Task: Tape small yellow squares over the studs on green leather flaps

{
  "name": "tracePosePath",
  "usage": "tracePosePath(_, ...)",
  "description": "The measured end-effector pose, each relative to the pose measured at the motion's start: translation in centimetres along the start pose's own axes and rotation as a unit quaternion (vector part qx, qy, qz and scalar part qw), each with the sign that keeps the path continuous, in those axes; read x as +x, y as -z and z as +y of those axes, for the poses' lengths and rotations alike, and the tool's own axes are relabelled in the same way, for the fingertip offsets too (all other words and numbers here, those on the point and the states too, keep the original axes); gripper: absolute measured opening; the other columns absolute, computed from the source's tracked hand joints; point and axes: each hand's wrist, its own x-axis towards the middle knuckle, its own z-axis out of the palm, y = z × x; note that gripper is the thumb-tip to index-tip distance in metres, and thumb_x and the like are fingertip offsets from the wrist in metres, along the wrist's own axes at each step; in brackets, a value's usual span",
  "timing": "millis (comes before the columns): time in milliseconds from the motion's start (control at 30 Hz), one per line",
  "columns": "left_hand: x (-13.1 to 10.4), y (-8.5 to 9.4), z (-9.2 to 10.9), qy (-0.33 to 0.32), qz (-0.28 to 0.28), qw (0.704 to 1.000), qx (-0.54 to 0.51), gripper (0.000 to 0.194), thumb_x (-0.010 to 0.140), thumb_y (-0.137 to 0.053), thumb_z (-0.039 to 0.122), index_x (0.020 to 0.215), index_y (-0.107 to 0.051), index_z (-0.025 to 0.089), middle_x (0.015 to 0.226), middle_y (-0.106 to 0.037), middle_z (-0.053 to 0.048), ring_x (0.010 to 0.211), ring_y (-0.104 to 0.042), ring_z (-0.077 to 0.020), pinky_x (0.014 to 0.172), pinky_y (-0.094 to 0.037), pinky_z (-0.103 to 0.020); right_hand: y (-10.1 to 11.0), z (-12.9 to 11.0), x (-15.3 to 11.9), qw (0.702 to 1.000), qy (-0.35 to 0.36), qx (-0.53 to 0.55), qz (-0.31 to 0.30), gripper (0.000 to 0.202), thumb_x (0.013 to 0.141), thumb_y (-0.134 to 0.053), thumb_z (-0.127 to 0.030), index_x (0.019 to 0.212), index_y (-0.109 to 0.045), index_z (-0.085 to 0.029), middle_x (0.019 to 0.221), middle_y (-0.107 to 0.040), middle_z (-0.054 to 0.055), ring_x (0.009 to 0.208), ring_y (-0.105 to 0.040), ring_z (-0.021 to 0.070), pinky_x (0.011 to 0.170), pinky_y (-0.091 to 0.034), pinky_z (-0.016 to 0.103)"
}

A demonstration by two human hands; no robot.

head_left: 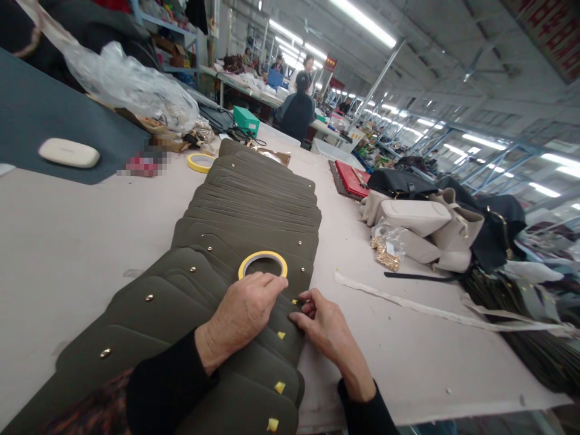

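Note:
Overlapping dark olive panels (244,223) run up the table in a long fanned row, with small metal studs near their edges. My left hand (247,311) is closed on the near rim of a yellow tape roll (284,261), held over the panels. Just to the right, my right hand (324,320) rests at the panels' right edge, thumb and forefinger apart beside a small yellow tape piece (295,301). More yellow pieces (280,387) stick to the panels nearer me.
Another yellow tape roll (200,162) lies beyond the panels. At left are a white case (69,153) and clear plastic bags (131,90). Beige and black bags (414,217), a bag of gold parts (387,248) and a pale strip (408,305) lie right. People are behind.

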Motion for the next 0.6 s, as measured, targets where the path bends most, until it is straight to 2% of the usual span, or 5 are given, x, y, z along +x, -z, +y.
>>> tracePosePath(133, 0.1, 0.2, 0.1, -0.006, 0.002, 1.0, 0.002, 0.021, 0.093, -0.043, 0.012, 0.1, -0.061, 0.018, 0.091, -0.067, -0.004, 0.088, -0.061, -0.0163, 0.081, -0.049, -0.028, -0.2, -0.2, 0.7, 0.998, 0.006, 0.069, -0.008, 0.022, 0.072, -0.063, -0.02, 0.093, -0.061, -0.02, 0.062, -0.057, -0.005, 0.059, -0.057, 0.0134, 0.058, -0.045, 0.024)
tracePosePath(333, 0.2, 0.2, 0.0, -0.013, 0.026, 1.0, -0.008, 0.022, 0.094, -0.042, 0.013, 0.102, -0.061, 0.019, 0.091, -0.068, -0.004, 0.088, -0.063, -0.016, 0.084, -0.051, -0.029, -1.2, 1.0, 1.5, 0.991, 0.093, 0.037, 0.088, 0.032, 0.075, -0.057, -0.018, 0.107, -0.059, -0.02, 0.092, -0.063, 0.003, 0.06, -0.057, 0.0123, 0.062, -0.052, 0.028)
tracePosePath(467, 0.1, 0.1, -0.1, -0.017, 0.037, 0.999, -0.021, 0.021, 0.094, -0.042, 0.014, 0.102, -0.06, 0.019, 0.093, -0.068, -0.004, 0.088, -0.064, -0.0157, 0.085, -0.051, -0.029, -0.5, 1.4, 3.1, 0.966, 0.186, -0.065, 0.168, 0.035, 0.086, -0.045, -0.015, 0.118, -0.056, -0.021, 0.114, -0.061, 0.01, 0.101, -0.059, 0.0214, 0.089, -0.049, 0.039)
tracePosePath(533, 0.0, 0.1, -0.3, -0.018, 0.045, 0.999, -0.022, 0.02, 0.094, -0.043, 0.014, 0.103, -0.06, 0.019, 0.095, -0.069, -0.004, 0.089, -0.064, -0.016, 0.084, -0.052, -0.029, -0.1, 1.4, 4.2, 0.956, 0.223, -0.104, 0.161, 0.04, 0.086, -0.042, -0.011, 0.123, -0.054, -0.02, 0.127, -0.056, 0.011, 0.12, -0.049, 0.0234, 0.102, -0.041, 0.044)
tracePosePath(600, 0.0, 0.1, -0.5, -0.021, 0.056, 0.998, -0.022, 0.02, 0.094, -0.043, 0.013, 0.104, -0.059, 0.018, 0.097, -0.069, -0.004, 0.09, -0.064, -0.0164, 0.085, -0.052, -0.03, 0.1, 1.4, 5.0, 0.954, 0.232, -0.117, 0.153, 0.041, 0.085, -0.042, -0.01, 0.124, -0.054, -0.019, 0.126, -0.057, 0.012, 0.12, -0.049, 0.0235, 0.104, -0.04, 0.044)
